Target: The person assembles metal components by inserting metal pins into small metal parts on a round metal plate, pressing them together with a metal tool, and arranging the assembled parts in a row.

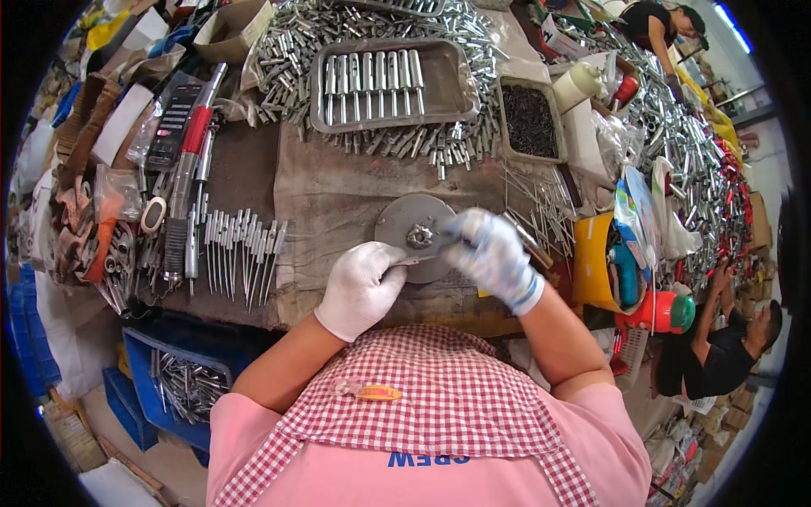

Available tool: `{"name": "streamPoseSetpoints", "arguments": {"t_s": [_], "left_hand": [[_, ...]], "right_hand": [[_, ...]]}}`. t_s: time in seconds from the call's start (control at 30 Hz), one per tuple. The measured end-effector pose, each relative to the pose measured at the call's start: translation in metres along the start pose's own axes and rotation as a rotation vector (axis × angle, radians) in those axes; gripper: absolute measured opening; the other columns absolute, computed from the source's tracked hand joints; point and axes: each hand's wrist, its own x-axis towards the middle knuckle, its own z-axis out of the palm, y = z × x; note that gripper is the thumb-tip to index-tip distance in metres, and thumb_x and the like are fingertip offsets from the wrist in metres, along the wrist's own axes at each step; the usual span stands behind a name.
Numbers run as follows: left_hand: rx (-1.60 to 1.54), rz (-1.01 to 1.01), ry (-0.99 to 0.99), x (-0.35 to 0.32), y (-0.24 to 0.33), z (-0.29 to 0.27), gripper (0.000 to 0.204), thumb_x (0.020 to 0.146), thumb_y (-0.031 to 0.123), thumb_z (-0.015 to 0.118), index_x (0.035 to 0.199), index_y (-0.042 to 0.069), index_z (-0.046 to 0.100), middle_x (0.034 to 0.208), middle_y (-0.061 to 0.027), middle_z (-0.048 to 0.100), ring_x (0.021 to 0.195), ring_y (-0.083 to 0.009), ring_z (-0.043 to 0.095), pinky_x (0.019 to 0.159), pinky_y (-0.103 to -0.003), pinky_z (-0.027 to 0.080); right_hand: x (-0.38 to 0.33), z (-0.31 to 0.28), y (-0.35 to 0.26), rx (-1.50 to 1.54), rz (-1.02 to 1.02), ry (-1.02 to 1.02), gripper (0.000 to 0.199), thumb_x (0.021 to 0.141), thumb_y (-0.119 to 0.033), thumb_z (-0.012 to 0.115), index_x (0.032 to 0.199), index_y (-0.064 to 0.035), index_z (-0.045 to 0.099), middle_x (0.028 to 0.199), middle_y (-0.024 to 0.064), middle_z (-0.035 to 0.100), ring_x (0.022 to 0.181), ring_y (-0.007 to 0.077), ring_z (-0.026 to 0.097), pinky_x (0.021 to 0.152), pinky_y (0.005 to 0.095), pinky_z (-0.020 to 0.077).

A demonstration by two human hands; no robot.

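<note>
Head view showed a round metal disc lying flat on the cloth-covered desk, just in front of the person, with a small knobbly metal fitting at its middle. Both hands wore white gloves. The left hand rested at the disc's near-left edge, its fingers curled shut around a thin metal piece whose tip poked out toward the disc. The right hand lay over the disc's right side, fingers bent and pinched close by the fitting; whether they gripped anything could not be told. A thin rod stuck out from under that hand to the right. Left of the disc, a row of slim metal pins lay side by side on the desk, and beyond them a long tool with a red band. Behind the disc stood a metal tray holding short tubes in a row, with a heap of loose tubes all round it. Just right of the tray sat a smaller tray of dark bits, and loose thin rods lay between it and the right hand. A yellow bin stood just right of the desk, with a red-and-green bottle below it. Under the desk's left edge a blue crate held more metal parts. At the far right another person sat low.
</note>
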Motion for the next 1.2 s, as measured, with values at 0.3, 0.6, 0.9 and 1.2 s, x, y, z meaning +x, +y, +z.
{"name": "streamPoseSetpoints", "arguments": {"t_s": [0.3,0.6,0.9,1.2], "left_hand": [[-0.011,-0.029,0.046,-0.007,-0.009,0.009,0.010,0.076,0.001,0.070,0.086,0.000,0.070,0.084,-0.0150,0.069,0.076,-0.0309,0.068,0.069,-0.038,0.054],[0.145,0.082,0.115,-0.013,-0.019,0.019,0.011,0.071,0.002,0.073,0.081,0.004,0.070,0.082,-0.0104,0.068,0.079,-0.0295,0.064,0.071,-0.039,0.052],[0.274,0.115,0.130,-0.009,-0.021,0.031,0.014,0.068,0.005,0.075,0.081,0.008,0.073,0.078,-0.0059,0.060,0.080,-0.0270,0.056,0.071,-0.038,0.049],[0.247,0.043,0.082,-0.007,-0.017,0.027,0.017,0.065,0.005,0.074,0.083,0.007,0.075,0.078,-0.0055,0.060,0.081,-0.0275,0.056,0.071,-0.038,0.049]], "right_hand": [[0.081,-0.011,0.048,-0.582,0.421,-0.169,0.024,0.081,-0.025,0.070,0.098,-0.0090,0.075,0.096,0.0158,0.073,0.093,0.0353,0.069,0.084,0.0433,0.0551],[0.059,-0.004,0.047,-0.489,0.351,0.070,0.014,0.087,-0.016,0.066,0.096,-0.0056,0.068,0.092,0.0189,0.070,0.088,0.0380,0.069,0.078,0.0454,0.0544],[-0.012,0.016,0.000,0.011,-0.147,0.176,0.030,0.079,0.002,0.071,0.106,-0.0092,0.072,0.091,0.0120,0.071,0.081,0.0277,0.070,0.072,0.0345,0.0564],[-0.009,0.049,0.000,-0.332,-0.291,0.169,0.022,0.067,-0.018,0.080,0.088,-0.0153,0.074,0.099,0.0013,0.066,0.090,0.0249,0.061,0.073,0.0394,0.0505]]}}
